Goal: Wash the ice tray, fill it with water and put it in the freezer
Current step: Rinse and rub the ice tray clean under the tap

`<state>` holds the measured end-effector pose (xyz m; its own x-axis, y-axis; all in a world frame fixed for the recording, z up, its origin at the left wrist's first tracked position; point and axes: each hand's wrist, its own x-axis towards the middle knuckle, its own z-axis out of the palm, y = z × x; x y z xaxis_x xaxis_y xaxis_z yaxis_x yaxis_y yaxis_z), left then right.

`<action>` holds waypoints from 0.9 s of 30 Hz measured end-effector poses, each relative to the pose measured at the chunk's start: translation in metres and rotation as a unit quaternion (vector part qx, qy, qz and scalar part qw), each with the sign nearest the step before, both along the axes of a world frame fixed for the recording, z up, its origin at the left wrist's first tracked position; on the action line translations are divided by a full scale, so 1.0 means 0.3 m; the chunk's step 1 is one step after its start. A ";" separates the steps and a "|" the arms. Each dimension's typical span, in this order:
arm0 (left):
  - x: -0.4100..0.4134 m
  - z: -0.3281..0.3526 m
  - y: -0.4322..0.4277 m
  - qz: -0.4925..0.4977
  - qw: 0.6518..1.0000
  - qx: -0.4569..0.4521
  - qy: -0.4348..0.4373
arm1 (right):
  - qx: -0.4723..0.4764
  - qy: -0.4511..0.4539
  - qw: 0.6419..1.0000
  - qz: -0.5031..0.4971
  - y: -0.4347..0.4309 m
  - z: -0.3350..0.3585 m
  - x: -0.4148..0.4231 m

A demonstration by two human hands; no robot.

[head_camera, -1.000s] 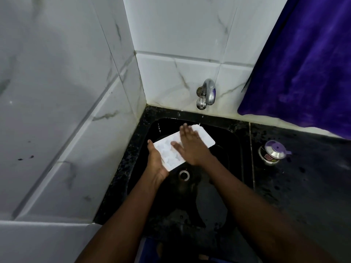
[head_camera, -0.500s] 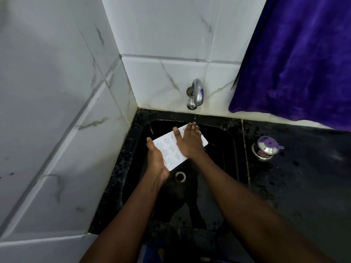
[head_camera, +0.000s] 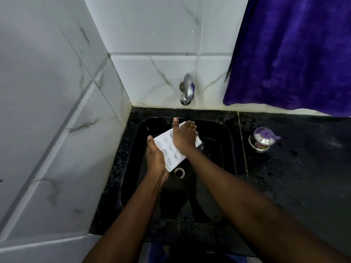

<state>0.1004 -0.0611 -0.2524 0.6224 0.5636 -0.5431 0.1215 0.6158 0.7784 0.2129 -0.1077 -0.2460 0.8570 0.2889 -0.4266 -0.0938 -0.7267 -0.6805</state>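
Ice tray tilted over the sink just below the tap, long axis pointing at the tap; left hand cups and grips its long edge, right hand flat, fingers straight, pressing the tap-side end, probably scrubbing along that axis.

The black countertop, with a sunken sink, bears a small purple-lidded steel pot just beside it.
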 end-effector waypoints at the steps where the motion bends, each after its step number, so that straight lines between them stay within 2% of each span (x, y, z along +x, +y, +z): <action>1: 0.006 0.002 0.003 0.007 1.000 0.002 0.000 | 0.008 -0.006 1.000 0.016 0.012 -0.004 -0.025; 4: 0.016 0.008 0.024 -0.017 0.999 -0.016 -0.032 | 0.049 -0.002 0.994 0.100 0.059 -0.025 -0.191; 6: 0.004 0.017 0.031 -0.022 0.989 -0.128 -0.070 | 0.066 0.014 0.991 0.119 0.072 -0.033 -0.272; 7: 0.006 0.015 0.033 -0.016 0.988 -0.130 -0.079 | 0.073 0.016 0.991 0.113 0.074 -0.033 -0.268; 8: 0.002 0.019 0.035 -0.004 0.994 -0.088 -0.066 | 0.081 0.018 0.992 0.094 0.075 -0.028 -0.239; 10: 0.001 0.034 0.029 0.049 0.997 0.062 0.013 | 0.074 0.028 0.997 0.013 0.056 -0.008 -0.143; 13: -0.018 0.056 0.007 0.038 0.991 0.125 0.037 | 0.028 0.070 0.992 -0.106 -0.005 -0.005 -0.003; 16: -0.051 0.060 0.018 0.006 0.982 0.182 0.051 | 0.031 0.087 0.989 -0.120 -0.063 -0.035 0.043; 20: -0.071 0.098 0.076 -0.008 0.967 0.248 0.054 | 0.175 0.103 0.977 -0.068 -0.108 -0.028 0.070; 24: -0.104 0.130 0.176 -0.041 0.897 0.431 0.086 | 0.267 0.165 0.948 -0.058 -0.165 0.045 0.102; 27: -0.128 0.127 0.243 -0.094 0.851 0.510 0.081 | 0.293 0.186 0.936 -0.056 -0.201 0.095 0.131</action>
